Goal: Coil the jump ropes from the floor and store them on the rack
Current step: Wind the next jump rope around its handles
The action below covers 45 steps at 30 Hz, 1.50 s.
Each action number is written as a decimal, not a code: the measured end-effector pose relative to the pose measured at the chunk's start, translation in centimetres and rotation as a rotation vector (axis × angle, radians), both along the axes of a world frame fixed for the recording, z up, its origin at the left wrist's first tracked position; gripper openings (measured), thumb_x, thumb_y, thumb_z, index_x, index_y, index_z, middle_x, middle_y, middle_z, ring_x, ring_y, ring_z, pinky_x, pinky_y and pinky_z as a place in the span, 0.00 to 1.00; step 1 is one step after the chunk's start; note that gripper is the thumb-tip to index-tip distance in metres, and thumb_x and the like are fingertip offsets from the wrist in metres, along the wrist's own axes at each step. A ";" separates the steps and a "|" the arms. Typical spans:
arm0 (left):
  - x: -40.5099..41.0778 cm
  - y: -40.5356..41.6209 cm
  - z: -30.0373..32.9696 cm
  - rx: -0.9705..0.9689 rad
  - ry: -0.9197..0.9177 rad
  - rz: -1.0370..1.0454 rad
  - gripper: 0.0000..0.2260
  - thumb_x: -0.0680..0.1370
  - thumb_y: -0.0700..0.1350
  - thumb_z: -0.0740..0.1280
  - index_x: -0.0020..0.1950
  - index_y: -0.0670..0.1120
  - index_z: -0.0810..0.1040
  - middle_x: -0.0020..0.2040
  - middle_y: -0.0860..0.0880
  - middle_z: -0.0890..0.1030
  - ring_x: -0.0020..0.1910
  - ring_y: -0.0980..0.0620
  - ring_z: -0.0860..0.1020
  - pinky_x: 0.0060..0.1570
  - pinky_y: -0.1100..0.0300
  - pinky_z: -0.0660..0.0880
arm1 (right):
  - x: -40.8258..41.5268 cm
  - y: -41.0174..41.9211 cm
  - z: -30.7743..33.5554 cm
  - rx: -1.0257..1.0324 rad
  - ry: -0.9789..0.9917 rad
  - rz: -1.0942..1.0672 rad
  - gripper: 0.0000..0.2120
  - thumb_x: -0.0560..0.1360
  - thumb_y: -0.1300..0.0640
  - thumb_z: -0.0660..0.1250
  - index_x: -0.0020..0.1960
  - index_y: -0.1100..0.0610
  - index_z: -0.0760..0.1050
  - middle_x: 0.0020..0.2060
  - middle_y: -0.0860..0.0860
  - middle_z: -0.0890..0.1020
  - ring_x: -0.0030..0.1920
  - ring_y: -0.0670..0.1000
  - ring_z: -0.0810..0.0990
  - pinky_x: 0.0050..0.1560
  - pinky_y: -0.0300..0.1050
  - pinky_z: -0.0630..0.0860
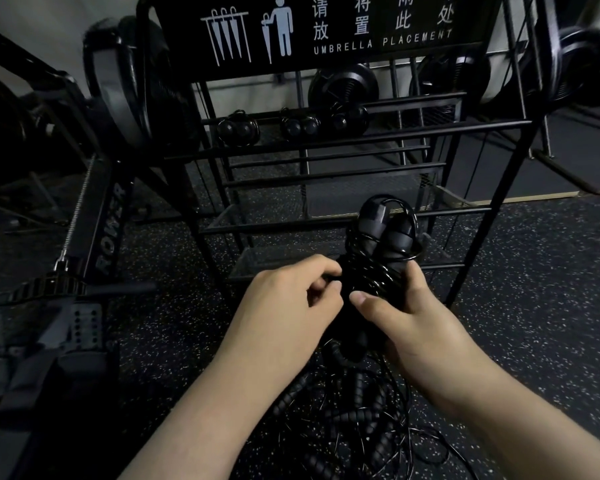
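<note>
A black jump rope with its two handles side by side and the cord wound around them is held upright in front of the black rack. My right hand grips the bundle from the right, thumb across its front. My left hand pinches the cord at the bundle's left side. Below my hands a tangle of loose jump ropes lies on the floor. Three coiled ropes sit on the rack's upper bars.
The rack carries an "Umbrella Placement" sign on top. A rowing machine stands to the left with foot plates. Fan bikes stand behind the rack. Speckled rubber floor spreads to the right.
</note>
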<state>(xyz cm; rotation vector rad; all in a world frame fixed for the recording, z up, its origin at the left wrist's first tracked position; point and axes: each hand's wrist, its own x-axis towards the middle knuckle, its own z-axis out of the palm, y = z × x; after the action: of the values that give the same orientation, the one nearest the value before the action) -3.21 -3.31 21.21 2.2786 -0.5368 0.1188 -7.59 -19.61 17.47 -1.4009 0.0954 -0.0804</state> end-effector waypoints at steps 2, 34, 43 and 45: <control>0.0 -0.2 -0.3 0.026 -0.010 0.039 0.10 0.78 0.50 0.71 0.59 0.59 0.85 0.46 0.59 0.85 0.43 0.66 0.79 0.46 0.72 0.74 | 0.0 0.1 0.1 -0.048 -0.001 -0.012 0.13 0.78 0.53 0.70 0.56 0.41 0.70 0.50 0.45 0.87 0.52 0.48 0.87 0.55 0.51 0.83; 0.5 -0.7 -1.0 -0.087 0.324 0.054 0.05 0.80 0.49 0.68 0.44 0.54 0.80 0.34 0.56 0.78 0.30 0.62 0.73 0.35 0.58 0.74 | 0.6 0.0 -0.6 -0.135 0.123 0.073 0.11 0.81 0.47 0.65 0.50 0.32 0.66 0.45 0.37 0.87 0.48 0.41 0.86 0.54 0.42 0.80; 0.2 -0.5 -0.9 -0.427 0.343 0.046 0.12 0.76 0.41 0.74 0.57 0.55 0.85 0.50 0.59 0.86 0.51 0.63 0.83 0.55 0.63 0.79 | 1.2 -0.2 0.4 0.399 0.191 0.035 0.19 0.80 0.55 0.66 0.69 0.57 0.72 0.51 0.60 0.87 0.46 0.56 0.85 0.51 0.58 0.81; 0.4 -0.4 -0.9 -0.463 0.356 0.035 0.13 0.74 0.43 0.77 0.57 0.52 0.86 0.49 0.57 0.86 0.50 0.60 0.84 0.56 0.61 0.80 | 1.2 -0.5 0.5 0.426 0.174 0.021 0.21 0.77 0.54 0.68 0.68 0.58 0.74 0.53 0.61 0.86 0.48 0.56 0.86 0.46 0.54 0.84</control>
<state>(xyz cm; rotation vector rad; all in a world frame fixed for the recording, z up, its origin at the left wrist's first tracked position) -2.84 -3.66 20.30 1.8009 -0.2492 -0.1325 -6.43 -20.07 17.99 -0.9808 0.2289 0.0763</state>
